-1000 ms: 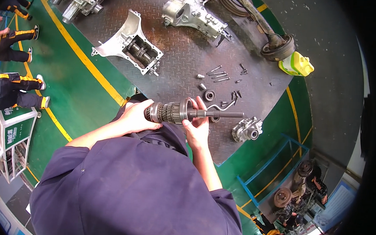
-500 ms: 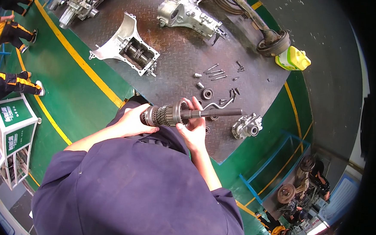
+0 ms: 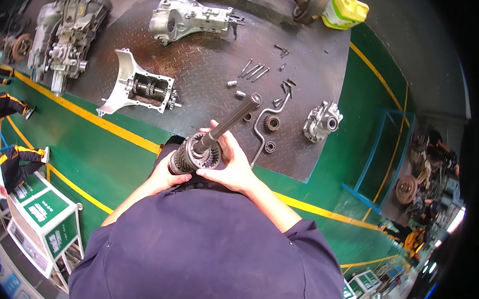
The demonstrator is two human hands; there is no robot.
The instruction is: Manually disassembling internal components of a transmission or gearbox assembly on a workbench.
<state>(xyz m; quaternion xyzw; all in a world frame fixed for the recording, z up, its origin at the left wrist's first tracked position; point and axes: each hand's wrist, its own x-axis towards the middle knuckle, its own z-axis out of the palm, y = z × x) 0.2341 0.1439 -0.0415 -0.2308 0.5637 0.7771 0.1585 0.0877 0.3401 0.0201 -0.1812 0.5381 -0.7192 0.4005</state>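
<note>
Close to my body I hold a steel gear shaft [image 3: 223, 123], its long splined end tilted up and away to the right. My left hand [image 3: 164, 173] is closed round the geared lower end, thumb on the near side. My right hand [image 3: 229, 161] grips the toothed ring at the middle of the shaft, fingers behind it and thumb in front. Just beyond lie a small gear [image 3: 271, 122], a bearing ring [image 3: 270, 147] and a bent metal rod [image 3: 259, 130] on the steel-plate table [image 3: 211, 74].
An open housing [image 3: 124, 85] with gears inside lies at the table's left. Behind it stands a larger gearbox casing [image 3: 192, 19]. Several bolts [image 3: 253, 71] lie mid-table, a small housing [image 3: 322, 121] at the right edge, a yellow jug [image 3: 344, 12] at the far corner. A white cart [image 3: 46, 214] stands left.
The shaft has swung from lying nearly level to pointing up and away. My right hand has turned with it, and the whole view has shifted, bringing the table round.
</note>
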